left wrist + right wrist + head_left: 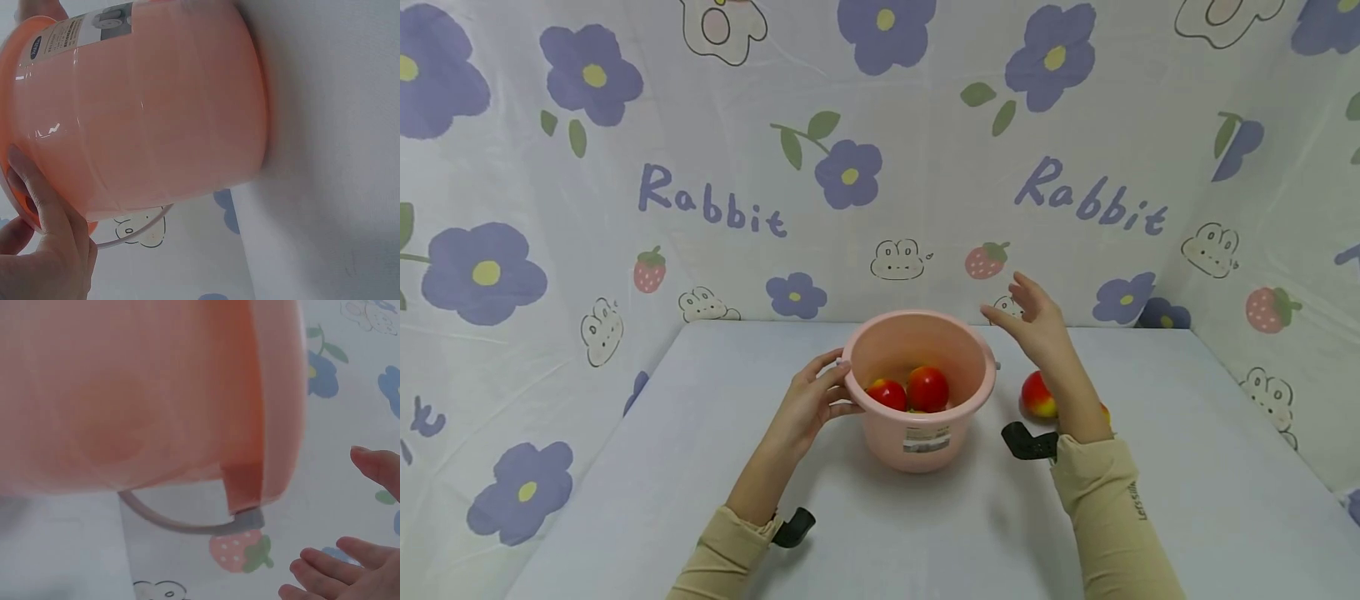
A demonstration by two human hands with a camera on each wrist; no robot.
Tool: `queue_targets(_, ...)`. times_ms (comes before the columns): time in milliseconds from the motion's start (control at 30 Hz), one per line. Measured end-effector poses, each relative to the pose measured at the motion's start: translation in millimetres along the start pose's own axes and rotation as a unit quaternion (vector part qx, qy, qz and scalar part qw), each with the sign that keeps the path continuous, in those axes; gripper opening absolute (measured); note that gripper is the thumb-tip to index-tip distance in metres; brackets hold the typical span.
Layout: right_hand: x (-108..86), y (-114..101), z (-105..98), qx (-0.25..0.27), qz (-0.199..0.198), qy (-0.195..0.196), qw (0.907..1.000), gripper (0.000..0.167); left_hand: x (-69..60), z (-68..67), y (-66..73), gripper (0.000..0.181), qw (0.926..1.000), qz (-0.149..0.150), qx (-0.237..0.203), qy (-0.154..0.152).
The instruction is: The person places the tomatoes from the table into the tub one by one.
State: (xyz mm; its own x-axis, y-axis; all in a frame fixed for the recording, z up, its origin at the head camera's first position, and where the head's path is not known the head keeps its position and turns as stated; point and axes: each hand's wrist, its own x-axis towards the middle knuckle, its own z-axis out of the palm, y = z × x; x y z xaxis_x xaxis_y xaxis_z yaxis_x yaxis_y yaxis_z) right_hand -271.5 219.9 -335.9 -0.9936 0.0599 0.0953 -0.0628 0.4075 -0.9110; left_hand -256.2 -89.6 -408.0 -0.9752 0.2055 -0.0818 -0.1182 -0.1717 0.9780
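A pink plastic bucket (880, 437) stands upright on the table, with red-and-yellow apples (928, 389) inside. My left hand (811, 402) grips its rim at the left side, thumb over the edge and fingers against the outside. In the left wrist view that hand (53, 250) is at the rim beside the bucket wall (169, 106). My right hand (1037, 327) is raised to the right of the bucket, apart from it, fingers extended and holding nothing. Below it, another apple (1037, 397) lies on the table, partly covered by the right forearm; a further one barely shows behind the arm.
The white table (662, 517) meets a patterned cloth backdrop (737, 275) at the back and sides. The bucket's thin handle (181, 524) hangs down behind it. Black wrist mounts (1030, 442) stick out from both sleeves.
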Motion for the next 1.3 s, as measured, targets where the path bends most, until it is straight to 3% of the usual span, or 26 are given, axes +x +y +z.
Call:
queue_targets(567, 9.9, 49, -3, -0.004, 0.078, 0.012, 0.9969, 0.090, -1.1, -0.7, 0.5, 0.045, 1.0000, -0.003, -0.001, -0.005)
queue_targets(900, 11.6, 74, -5, -0.008, 0.140, 0.023, 0.9898, 0.089, -1.5, -0.6, 0.4, 0.045, 1.0000, -0.001, 0.004, -0.005)
queue_targets(1300, 16.4, 100, -3, -0.023, 0.187, 0.041, 0.9813, 0.085, 0.4, -1.3, -0.5, 0.045, 1.0000, -0.003, 0.006, 0.000)
